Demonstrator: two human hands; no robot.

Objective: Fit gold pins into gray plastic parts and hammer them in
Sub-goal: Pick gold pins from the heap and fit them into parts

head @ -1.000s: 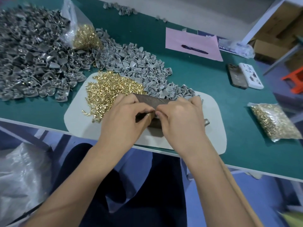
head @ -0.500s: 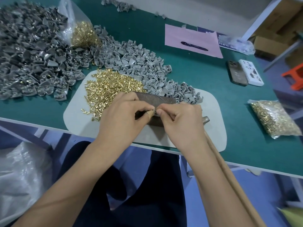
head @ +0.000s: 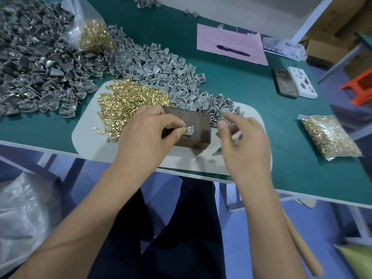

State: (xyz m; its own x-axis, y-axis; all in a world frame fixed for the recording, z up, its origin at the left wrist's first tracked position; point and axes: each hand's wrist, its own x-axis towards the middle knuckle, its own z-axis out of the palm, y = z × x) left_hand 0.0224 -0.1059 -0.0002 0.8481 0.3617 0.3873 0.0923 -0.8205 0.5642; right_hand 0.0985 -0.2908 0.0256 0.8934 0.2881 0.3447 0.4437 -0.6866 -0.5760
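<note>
My left hand (head: 145, 137) pinches a small gray plastic part (head: 190, 131) with a gold pin standing in it, and holds it on top of a brown metal block (head: 193, 121). Just right of the block hovers my right hand (head: 247, 150), blurred, with thumb and forefinger out and nothing plainly in its grasp. A wooden hammer handle (head: 302, 248) runs out from under my right forearm; the hammer's head is hidden by the hand. Loose gold pins (head: 128, 99) are heaped on the white mat (head: 90, 137). Bare gray parts (head: 165, 73) lie in a pile behind the block.
A large heap of darker gray parts (head: 30, 57) fills the far left. Bags of gold pins lie at the back left (head: 94, 35) and at the right (head: 330, 135). Two phones (head: 284, 82) and pink paper (head: 231, 37) with a pen lie further back. The table's front edge (head: 302, 195) is near.
My right hand has let go of the part and drawn away to the right. The left hand alone keeps the part on the block.
</note>
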